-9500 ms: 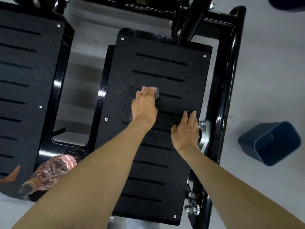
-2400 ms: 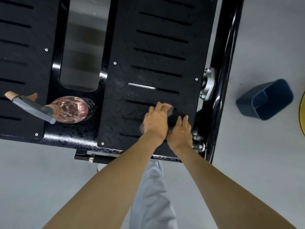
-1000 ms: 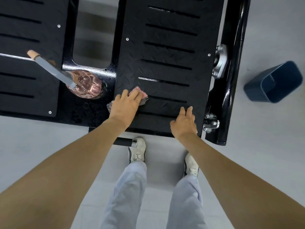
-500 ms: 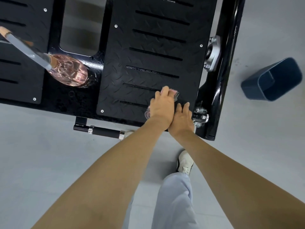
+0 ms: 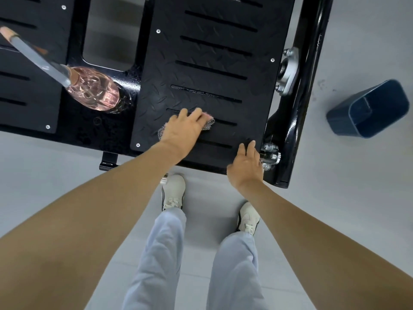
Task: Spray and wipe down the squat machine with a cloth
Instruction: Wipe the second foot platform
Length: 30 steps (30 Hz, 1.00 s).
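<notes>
L hand (image 5: 182,130) w/ cloth (image 5: 209,123) is now approx. mid-width on the footplate (image 5: 201,63), at its near end and well apart from R hand (image 5: 244,168). 0.5 s ago the two touched by the plate's right edge. Vs 9.5 s ago, both hands are down from mid-plate. R hand now lies on the plate's near-right corner.

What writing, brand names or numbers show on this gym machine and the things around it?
Nothing here is readable.
On the black frame tube: faint pale marks, too small to read.
On the spray bottle, the foot plate and the blue bin: no label visible.
</notes>
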Tool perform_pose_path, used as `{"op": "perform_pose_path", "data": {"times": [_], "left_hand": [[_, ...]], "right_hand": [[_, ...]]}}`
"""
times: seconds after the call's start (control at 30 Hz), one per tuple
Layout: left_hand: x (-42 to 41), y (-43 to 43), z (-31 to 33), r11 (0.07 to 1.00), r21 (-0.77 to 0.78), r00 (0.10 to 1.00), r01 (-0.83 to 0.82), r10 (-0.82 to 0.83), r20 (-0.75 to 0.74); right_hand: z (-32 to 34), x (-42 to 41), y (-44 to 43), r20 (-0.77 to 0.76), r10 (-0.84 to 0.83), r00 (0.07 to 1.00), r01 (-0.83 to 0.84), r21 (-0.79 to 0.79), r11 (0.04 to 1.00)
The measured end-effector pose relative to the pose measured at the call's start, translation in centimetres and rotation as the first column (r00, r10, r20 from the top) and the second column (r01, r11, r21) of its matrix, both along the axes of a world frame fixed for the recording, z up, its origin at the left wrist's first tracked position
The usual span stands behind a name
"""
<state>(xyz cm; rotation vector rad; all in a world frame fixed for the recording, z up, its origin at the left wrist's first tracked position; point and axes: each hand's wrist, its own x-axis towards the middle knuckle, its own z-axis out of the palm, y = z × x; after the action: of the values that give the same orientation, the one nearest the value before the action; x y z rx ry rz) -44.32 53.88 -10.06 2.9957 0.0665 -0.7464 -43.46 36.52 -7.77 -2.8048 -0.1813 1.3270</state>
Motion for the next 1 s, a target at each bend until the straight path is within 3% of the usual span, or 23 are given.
{"op": "perform_pose_path", "data": {"times": [0.27, 0.43, 0.67, 0.9, 1.0], "left_hand": [[-3.4, 5.0, -0.3, 0.963, 0.062, 0.964, -0.263, 0.264, -0.015], [-5.5, 3.9, -0.1, 0.895, 0.015, 0.894, -0.447, 0.447, -0.024], [-7.8, 0.8, 0.0, 0.860, -0.004, 0.860, -0.511, 0.511, -0.011], [-4.9, -2.8, 0.1, 0.707, -0.001, 0.707, -0.708, 0.708, -0.003], [-4.1, -5.2, 0.5, 0.723, -0.010, 0.723, -0.691, 0.690, -0.035]], "right_hand": [[-0.1, -1.6, 2.1, -0.015, 0.011, 1.000, -0.010, 0.035, 0.999], [-0.2, -2.0, 2.0, -0.024, 0.002, 1.000, -0.001, 0.033, 0.999], [-0.3, -2.1, 1.1, 0.002, 0.026, 1.000, -0.026, 0.060, 0.998], [-0.3, -2.0, -0.1, 0.011, -0.048, 0.999, 0.047, 0.073, 0.996], [-0.1, -1.8, -0.8, 0.016, -0.068, 0.998, 0.066, 0.070, 0.995]]}}
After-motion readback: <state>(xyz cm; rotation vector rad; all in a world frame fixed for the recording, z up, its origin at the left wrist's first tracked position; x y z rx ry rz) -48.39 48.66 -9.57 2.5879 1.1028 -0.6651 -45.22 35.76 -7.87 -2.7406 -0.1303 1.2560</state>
